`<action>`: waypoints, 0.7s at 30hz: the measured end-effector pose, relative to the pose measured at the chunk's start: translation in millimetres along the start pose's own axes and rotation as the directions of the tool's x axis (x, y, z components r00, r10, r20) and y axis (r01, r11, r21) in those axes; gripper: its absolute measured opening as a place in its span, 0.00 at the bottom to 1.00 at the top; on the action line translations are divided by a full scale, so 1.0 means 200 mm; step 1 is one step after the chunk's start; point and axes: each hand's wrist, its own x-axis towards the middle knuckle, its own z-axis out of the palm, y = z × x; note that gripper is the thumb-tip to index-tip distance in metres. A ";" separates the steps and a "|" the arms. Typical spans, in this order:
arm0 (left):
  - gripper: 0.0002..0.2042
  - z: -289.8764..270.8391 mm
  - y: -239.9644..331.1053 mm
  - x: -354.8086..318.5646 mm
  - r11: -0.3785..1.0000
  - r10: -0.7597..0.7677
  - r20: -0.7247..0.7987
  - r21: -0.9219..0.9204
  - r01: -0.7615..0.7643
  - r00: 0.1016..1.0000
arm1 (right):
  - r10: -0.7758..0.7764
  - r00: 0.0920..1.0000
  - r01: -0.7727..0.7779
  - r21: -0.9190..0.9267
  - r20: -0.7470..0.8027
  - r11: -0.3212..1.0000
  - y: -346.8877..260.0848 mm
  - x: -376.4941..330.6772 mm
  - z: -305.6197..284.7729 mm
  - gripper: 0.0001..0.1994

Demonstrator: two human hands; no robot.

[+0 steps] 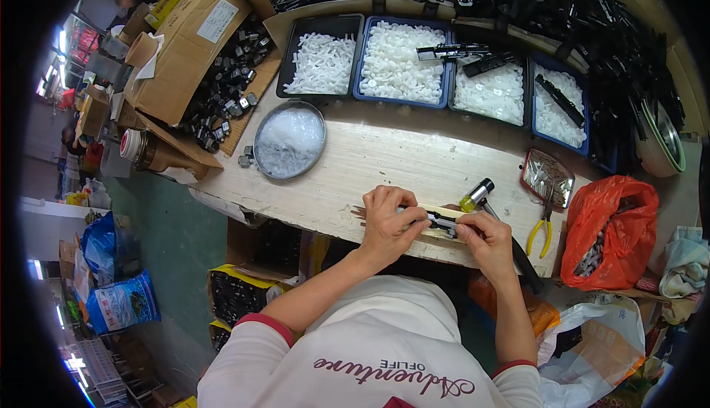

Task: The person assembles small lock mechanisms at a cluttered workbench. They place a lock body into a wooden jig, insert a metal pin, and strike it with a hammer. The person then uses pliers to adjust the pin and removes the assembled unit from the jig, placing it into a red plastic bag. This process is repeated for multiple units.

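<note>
Near the front edge of the worktable, a small black and silver slide-like part (442, 222) lies between my two hands. My left hand (392, 219) pinches its left end with thumb and fingertips. At the other end, my right hand (485, 239) grips it between thumb and bent forefinger. A pale wooden strip (441, 211) is partly seen behind and under the part. Just beyond my right hand rests a hammer (478, 195) with a yellow and black head; its dark handle slants toward the table edge. My fingers hide both ends of the part.
A round dish (290, 140) of clear greasy paste sits left. Trays of white plastic pieces (403, 60) line the back, black parts (488, 60) lying across some. A tipped carton (194, 49) spills dark metal pieces. Yellow-handled pliers (541, 232) and a red bag (611, 230) are at right.
</note>
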 end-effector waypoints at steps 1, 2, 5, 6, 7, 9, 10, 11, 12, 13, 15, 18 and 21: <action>0.06 0.00 0.00 0.00 1.000 0.012 -0.011 -0.002 -0.012 1.000 | 0.024 1.000 -0.024 0.012 -0.005 1.000 0.00 0.00 0.00 0.04; 0.05 0.00 0.00 0.00 1.000 0.024 -0.021 -0.004 -0.024 0.999 | 0.049 0.999 -0.049 0.024 -0.009 0.999 0.00 0.00 0.01 0.03; 0.04 0.01 0.00 0.00 0.998 0.056 -0.032 0.013 -0.055 0.998 | 0.277 0.961 -0.277 0.058 -0.002 0.959 -0.04 0.01 0.01 0.04; 0.04 0.01 0.00 0.00 0.998 0.065 -0.032 0.023 -0.064 0.997 | 0.279 0.960 -0.279 0.043 -0.006 0.959 -0.03 0.02 0.01 0.04; 0.05 0.01 0.00 0.00 0.997 0.067 -0.027 0.036 -0.066 0.997 | 0.282 0.960 -0.281 0.028 -0.009 0.959 -0.01 0.03 0.00 0.05; 0.06 0.01 -0.01 0.00 0.995 0.078 -0.016 0.058 -0.077 0.997 | 0.297 0.955 -0.297 0.022 -0.003 0.955 0.00 0.03 0.00 0.06; 0.06 0.01 0.00 0.00 0.996 0.077 -0.012 0.055 -0.076 0.997 | 0.311 0.950 -0.311 0.032 0.012 0.950 0.01 0.04 0.00 0.06; 0.06 0.00 0.00 0.00 0.996 0.076 -0.009 0.052 -0.076 0.997 | 0.325 0.945 -0.325 0.041 0.027 0.945 0.02 0.04 0.00 0.07; 0.06 0.00 0.00 0.01 0.996 0.075 -0.005 0.050 -0.075 0.997 | 0.343 0.938 -0.344 0.021 0.041 0.939 0.02 0.05 -0.01 0.07; 0.06 0.00 0.00 0.00 0.996 0.074 0.002 0.049 -0.074 0.997 | 0.362 0.931 -0.362 0.000 0.055 0.932 0.03 0.05 -0.01 0.07; 0.06 0.00 0.00 0.00 0.996 0.072 0.010 0.050 -0.072 0.997 | 0.360 0.931 -0.356 -0.067 0.060 0.932 0.01 0.06 -0.02 0.08; 0.06 0.00 -0.01 0.00 0.996 0.069 0.014 0.049 -0.069 0.998 | 0.325 0.945 -0.315 -0.147 0.048 0.938 -0.05 0.07 -0.01 0.09; 0.06 0.01 -0.01 0.00 0.995 0.080 0.000 0.052 -0.080 0.997 | 0.326 0.944 -0.319 -0.115 0.052 0.941 -0.01 0.07 0.00 0.11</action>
